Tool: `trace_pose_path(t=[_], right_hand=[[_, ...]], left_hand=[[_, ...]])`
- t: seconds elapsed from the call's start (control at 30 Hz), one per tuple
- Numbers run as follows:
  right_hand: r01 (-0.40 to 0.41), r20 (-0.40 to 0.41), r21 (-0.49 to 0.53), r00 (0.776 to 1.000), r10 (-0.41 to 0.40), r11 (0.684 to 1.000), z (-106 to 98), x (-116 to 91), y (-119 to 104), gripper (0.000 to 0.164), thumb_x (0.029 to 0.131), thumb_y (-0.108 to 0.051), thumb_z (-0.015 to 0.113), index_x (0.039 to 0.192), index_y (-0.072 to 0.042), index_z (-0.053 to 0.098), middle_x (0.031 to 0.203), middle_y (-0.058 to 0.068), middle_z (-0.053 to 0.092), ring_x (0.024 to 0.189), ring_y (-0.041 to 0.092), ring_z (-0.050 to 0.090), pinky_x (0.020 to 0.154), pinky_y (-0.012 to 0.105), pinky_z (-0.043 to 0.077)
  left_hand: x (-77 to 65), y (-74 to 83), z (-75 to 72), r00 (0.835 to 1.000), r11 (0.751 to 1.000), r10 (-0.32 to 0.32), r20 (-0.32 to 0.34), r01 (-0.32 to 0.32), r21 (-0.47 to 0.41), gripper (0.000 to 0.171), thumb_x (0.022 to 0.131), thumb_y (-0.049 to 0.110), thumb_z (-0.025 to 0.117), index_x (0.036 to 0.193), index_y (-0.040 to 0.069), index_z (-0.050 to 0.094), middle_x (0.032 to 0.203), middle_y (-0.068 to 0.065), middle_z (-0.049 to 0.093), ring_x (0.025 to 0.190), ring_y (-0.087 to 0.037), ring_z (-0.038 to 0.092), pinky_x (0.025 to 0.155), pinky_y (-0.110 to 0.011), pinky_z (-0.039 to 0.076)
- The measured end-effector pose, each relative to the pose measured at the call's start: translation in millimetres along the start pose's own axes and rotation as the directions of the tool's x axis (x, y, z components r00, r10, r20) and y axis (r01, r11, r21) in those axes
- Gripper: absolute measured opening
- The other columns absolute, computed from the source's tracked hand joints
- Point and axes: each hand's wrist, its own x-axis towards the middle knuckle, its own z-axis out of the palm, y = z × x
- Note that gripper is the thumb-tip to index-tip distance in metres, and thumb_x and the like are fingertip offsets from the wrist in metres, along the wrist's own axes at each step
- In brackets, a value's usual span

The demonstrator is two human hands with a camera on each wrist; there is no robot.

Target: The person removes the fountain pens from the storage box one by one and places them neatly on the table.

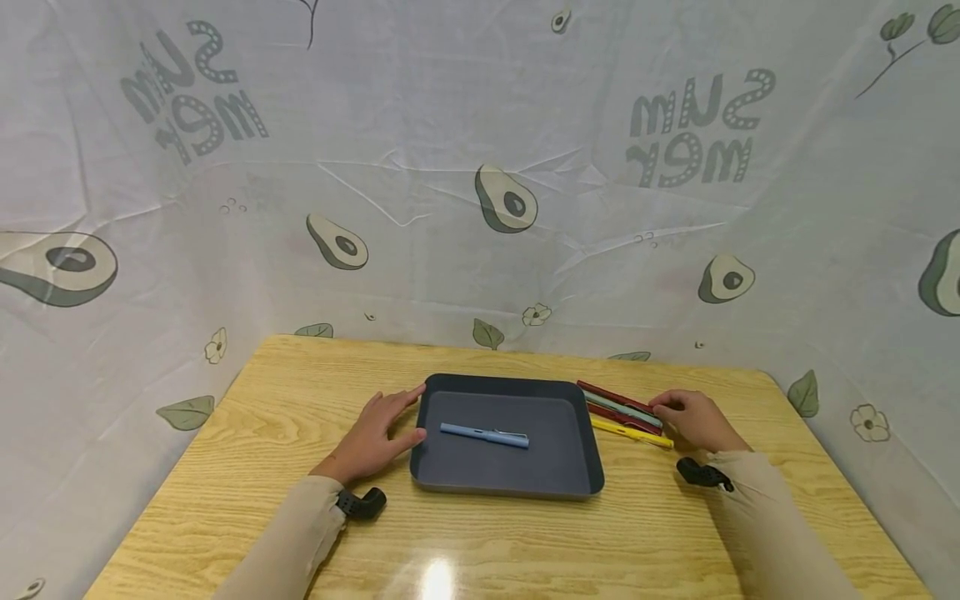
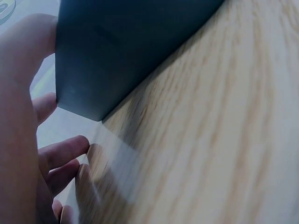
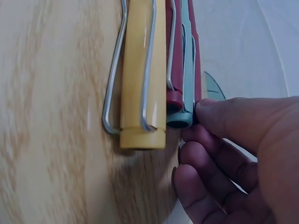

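Observation:
A dark grey tray (image 1: 517, 473) lies on the wooden table with a light blue pen (image 1: 483, 434) inside it. My left hand (image 1: 375, 434) touches the tray's left rim with thumb and index finger, both extended. To the tray's right, several pens lie side by side: a yellow pen (image 3: 145, 70) nearest me, then a dark red pen (image 1: 618, 417), a mint green pen (image 1: 626, 409) and a farther dark red pen (image 1: 606, 392). My right hand (image 1: 697, 421) pinches the cap end of that farther red pen between thumb and index finger; its tip is hidden by the thumb.
The wooden table (image 1: 480, 550) ends at the back against a hanging white cloth (image 1: 420, 275) printed with avocados. Black wrist devices sit on both forearms. The pens' left ends lie close beside the tray's right wall.

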Motion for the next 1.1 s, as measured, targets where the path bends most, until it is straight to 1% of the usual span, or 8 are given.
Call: trace_pose_path(t=[0.2,0.33,0.47,0.57,0.7,0.83,0.97,1.1], right_hand=[[0.002,0.018,0.011,1.000,-0.002,1.000,-1,0,2,0.024,0.108,-0.013,0.056,0.115,0.003,0.072,0.106,0.016,0.071,0.094,0.029,0.065,0.075,0.040,0.053],[0.002,0.004,0.018,1.000,-0.002,1.000,-3,-4,-2,0.026,0.109,-0.016,0.055,0.119,0.003,0.069,0.110,0.018,0.070,0.094,0.030,0.064,0.072,0.040,0.051],[0.021,-0.078,0.035,0.997,-0.018,0.999,-5,-8,-14,0.030,0.108,-0.019,0.056,0.126,0.004,0.066,0.118,0.022,0.067,0.102,0.036,0.063,0.078,0.047,0.054],[0.052,-0.155,0.045,0.987,-0.044,0.998,-4,-11,-28,0.032,0.108,-0.019,0.058,0.129,0.004,0.065,0.123,0.023,0.065,0.107,0.039,0.062,0.088,0.056,0.054],[0.087,-0.197,0.073,0.978,-0.071,0.994,0,-14,-50,0.035,0.108,-0.021,0.058,0.132,0.004,0.064,0.127,0.023,0.062,0.109,0.038,0.061,0.095,0.059,0.052],[0.125,-0.211,0.086,0.972,-0.105,0.988,7,-17,-67,0.035,0.108,-0.024,0.059,0.132,0.001,0.064,0.129,0.021,0.061,0.110,0.035,0.061,0.095,0.055,0.054],[0.160,-0.225,0.094,0.965,-0.136,0.983,13,-19,-79,0.032,0.106,-0.021,0.062,0.132,-0.002,0.065,0.128,0.018,0.063,0.109,0.032,0.063,0.092,0.043,0.056],[0.177,-0.226,0.109,0.963,-0.149,0.978,19,-19,-87,0.032,0.105,-0.019,0.064,0.133,-0.003,0.065,0.129,0.017,0.063,0.109,0.031,0.063,0.091,0.042,0.056]], left_hand=[[0.1,-0.4,1.1,1.000,1.000,0.007,-0.007,-0.007,-0.004,0.073,0.102,0.048,0.063,0.164,0.026,0.033,0.158,-0.010,0.048,0.148,-0.038,0.039,0.126,-0.063,0.010],[-0.2,-0.3,1.2,1.000,1.000,0.006,-0.006,-0.006,-0.008,0.073,0.101,0.048,0.063,0.164,0.025,0.033,0.158,-0.010,0.048,0.148,-0.039,0.039,0.126,-0.062,0.010],[-0.2,-2.3,1.5,1.000,1.000,0.005,-0.008,-0.005,-0.004,0.074,0.101,0.048,0.063,0.164,0.025,0.033,0.158,-0.011,0.048,0.148,-0.039,0.039,0.126,-0.062,0.010],[-0.2,-3.4,1.4,1.000,1.000,0.003,-0.009,-0.003,-0.001,0.074,0.101,0.049,0.063,0.165,0.025,0.032,0.159,-0.010,0.047,0.149,-0.039,0.039,0.126,-0.062,0.009],[-0.2,-4.0,1.4,1.000,1.000,0.005,-0.010,-0.005,-0.004,0.074,0.102,0.048,0.063,0.165,0.025,0.032,0.159,-0.010,0.046,0.149,-0.039,0.039,0.126,-0.061,0.009],[-0.3,-3.2,1.4,1.000,1.000,0.009,-0.011,-0.010,-0.009,0.074,0.102,0.048,0.063,0.164,0.025,0.033,0.159,-0.010,0.047,0.149,-0.039,0.039,0.126,-0.061,0.009],[-0.2,-1.7,1.3,1.000,1.000,0.011,-0.005,-0.011,-0.012,0.074,0.102,0.048,0.063,0.164,0.024,0.033,0.159,-0.010,0.046,0.149,-0.038,0.038,0.126,-0.061,0.009],[-0.1,-0.1,0.4,1.000,1.000,0.015,-0.003,-0.015,-0.015,0.073,0.102,0.047,0.063,0.164,0.023,0.033,0.159,-0.011,0.047,0.149,-0.038,0.039,0.126,-0.062,0.010]])
